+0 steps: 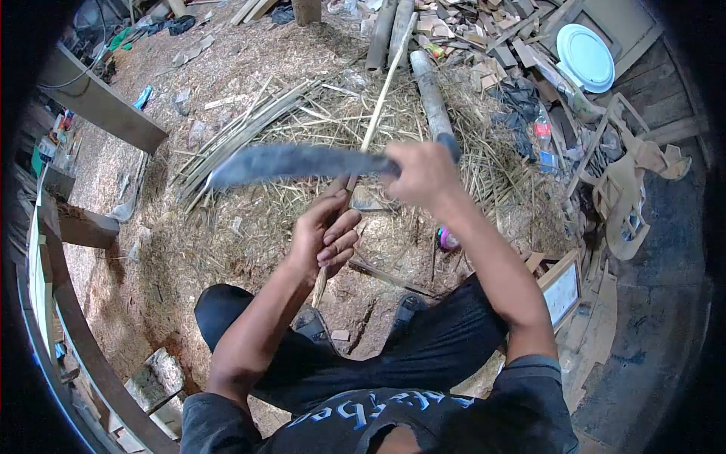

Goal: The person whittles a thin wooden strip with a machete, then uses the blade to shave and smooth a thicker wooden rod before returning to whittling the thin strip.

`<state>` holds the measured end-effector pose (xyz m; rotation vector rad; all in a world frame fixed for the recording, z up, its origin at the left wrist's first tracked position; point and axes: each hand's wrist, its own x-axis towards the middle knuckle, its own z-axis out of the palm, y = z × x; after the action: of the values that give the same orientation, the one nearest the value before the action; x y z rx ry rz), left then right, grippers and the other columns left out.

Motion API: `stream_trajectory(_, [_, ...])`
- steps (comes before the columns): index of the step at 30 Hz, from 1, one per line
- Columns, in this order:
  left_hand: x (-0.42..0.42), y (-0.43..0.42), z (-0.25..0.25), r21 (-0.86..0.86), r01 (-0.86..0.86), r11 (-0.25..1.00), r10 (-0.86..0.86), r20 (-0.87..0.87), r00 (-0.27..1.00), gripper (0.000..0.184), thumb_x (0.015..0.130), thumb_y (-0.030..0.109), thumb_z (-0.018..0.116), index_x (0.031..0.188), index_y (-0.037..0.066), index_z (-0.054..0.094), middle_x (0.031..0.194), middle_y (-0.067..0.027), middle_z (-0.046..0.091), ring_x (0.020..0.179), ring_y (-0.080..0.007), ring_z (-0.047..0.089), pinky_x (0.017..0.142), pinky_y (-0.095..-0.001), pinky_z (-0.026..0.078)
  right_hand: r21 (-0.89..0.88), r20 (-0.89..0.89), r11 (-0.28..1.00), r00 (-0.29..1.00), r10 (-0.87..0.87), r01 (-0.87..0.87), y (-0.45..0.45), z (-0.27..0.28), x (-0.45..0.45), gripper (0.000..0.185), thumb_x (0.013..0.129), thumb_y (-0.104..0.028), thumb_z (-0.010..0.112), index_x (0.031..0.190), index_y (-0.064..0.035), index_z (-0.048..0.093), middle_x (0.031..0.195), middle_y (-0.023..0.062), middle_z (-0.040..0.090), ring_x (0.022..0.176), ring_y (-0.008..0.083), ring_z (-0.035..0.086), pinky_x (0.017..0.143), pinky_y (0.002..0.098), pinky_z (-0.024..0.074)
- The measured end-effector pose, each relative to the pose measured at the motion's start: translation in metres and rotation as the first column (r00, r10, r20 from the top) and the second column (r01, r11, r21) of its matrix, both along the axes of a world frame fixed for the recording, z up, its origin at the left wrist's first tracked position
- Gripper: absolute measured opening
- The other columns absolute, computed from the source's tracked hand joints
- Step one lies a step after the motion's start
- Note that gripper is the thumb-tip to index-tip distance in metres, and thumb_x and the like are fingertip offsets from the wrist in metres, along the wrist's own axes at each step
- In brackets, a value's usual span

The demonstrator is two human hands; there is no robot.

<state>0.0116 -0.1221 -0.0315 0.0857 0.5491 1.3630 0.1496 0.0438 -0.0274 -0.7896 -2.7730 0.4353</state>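
My right hand is wrapped round the handle of a machete. Its broad, dark blade points left, slightly blurred, and passes just above my left hand. The fingers of that left hand are closed round a long, thin bamboo strip. From between my knees the strip slants up and away to the right. The blade crosses over the strip near my left hand; whether they touch, I cannot tell.
Split bamboo strips lie in a bundle at left. A bamboo pole rests on shavings ahead. Wood scraps and a pale blue lid are at far right. A wooden post stands left; a framed picture lies right.
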Motion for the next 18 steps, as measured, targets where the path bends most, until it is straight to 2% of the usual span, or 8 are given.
stream_trajectory(1, [-0.001,-0.003,0.002,-0.005,0.003,1.000,-0.003,0.000,1.000,0.054,0.103,0.020,0.034,0.155,0.025,0.021,0.050,0.0040,0.027,0.031,-0.0065,0.022,0.025,-0.0186,0.025,-0.005,0.000,1.000,1.000,-0.003,0.003,0.010,0.004,0.002,0.020,0.082,-0.027,0.063,0.078,-0.0084,0.068,0.065,0.0109,0.067,0.058,0.0249,0.065,0.062,0.0396,0.0547])
stream_trajectory(3, [-0.002,-0.006,0.005,0.048,0.052,0.998,-0.053,0.024,0.998,0.054,0.102,0.019,0.034,0.154,0.026,0.021,0.050,0.0037,0.026,0.030,-0.0067,0.022,0.024,-0.0186,0.025,-0.147,0.062,0.896,0.908,-0.415,0.420,0.034,0.018,0.005,0.022,0.084,-0.028,0.062,0.081,-0.0080,0.070,0.064,0.0097,0.066,0.059,0.0229,0.066,0.060,0.0378,0.0531])
stream_trajectory(4, [-0.001,-0.006,0.005,0.040,0.064,0.997,-0.065,0.021,0.998,0.054,0.102,0.019,0.034,0.154,0.027,0.023,0.049,0.0038,0.026,0.029,-0.0067,0.023,0.024,-0.0188,0.025,-0.137,0.063,0.872,0.883,-0.465,0.469,0.042,0.015,0.009,0.022,0.085,-0.028,0.061,0.083,-0.0083,0.071,0.062,0.0090,0.066,0.057,0.0214,0.065,0.058,0.0381,0.0519])
stream_trajectory(9, [-0.008,0.002,-0.007,0.128,-0.001,0.992,-0.022,0.176,0.984,0.049,0.105,0.022,0.031,0.153,0.029,0.025,0.046,0.0021,0.031,0.028,-0.0086,0.029,0.024,-0.0210,0.030,-0.228,0.015,0.939,0.965,-0.262,0.258,-0.011,0.009,-0.003,0.019,0.083,-0.027,0.063,0.079,-0.0090,0.069,0.060,0.0100,0.065,0.055,0.0228,0.066,0.058,0.0410,0.0537])
stream_trajectory(11, [-0.012,0.002,-0.012,-0.130,-0.021,0.991,0.069,0.375,0.924,0.047,0.105,0.025,0.031,0.151,0.026,0.029,0.047,0.0024,0.032,0.029,-0.0086,0.032,0.025,-0.0211,0.033,-0.084,-0.035,0.996,0.999,0.026,-0.029,-0.034,-0.003,-0.009,0.015,0.077,-0.024,0.066,0.074,-0.0090,0.066,0.060,0.0112,0.065,0.056,0.0253,0.067,0.056,0.0402,0.0543])
stream_trajectory(12, [-0.011,0.002,-0.013,0.060,-0.058,0.996,0.039,0.283,0.958,0.045,0.105,0.026,0.032,0.150,0.022,0.033,0.048,0.0029,0.032,0.031,-0.0078,0.033,0.027,-0.0202,0.032,-0.086,-0.037,0.996,0.999,0.029,-0.033,-0.038,-0.002,-0.008,0.015,0.077,-0.024,0.066,0.074,-0.0090,0.066,0.060,0.0112,0.065,0.056,0.0253,0.067,0.056,0.0402,0.0543])
stream_trajectory(14, [-0.009,-0.003,-0.008,0.017,-0.072,0.997,0.066,0.244,0.967,0.045,0.105,0.027,0.033,0.150,0.020,0.033,0.048,0.0032,0.032,0.031,-0.0075,0.033,0.027,-0.0200,0.032,-0.052,-0.093,0.997,0.994,0.051,-0.056,-0.043,0.002,-0.007,0.009,0.069,-0.014,0.068,0.071,-0.0063,0.063,0.061,0.0144,0.064,0.056,0.0315,0.065,0.056,0.0415,0.0534])
stream_trajectory(18, [-0.010,-0.003,-0.005,-0.034,-0.078,0.996,0.084,0.228,0.970,0.047,0.104,0.026,0.032,0.151,0.021,0.031,0.048,0.0048,0.028,0.031,-0.0063,0.028,0.026,-0.0192,0.027,-0.027,-0.028,1.000,1.000,-0.003,0.002,-0.040,0.001,-0.010,0.011,0.066,-0.013,0.068,0.072,-0.0066,0.061,0.065,0.0142,0.065,0.061,0.0327,0.067,0.059,0.0438,0.0537])
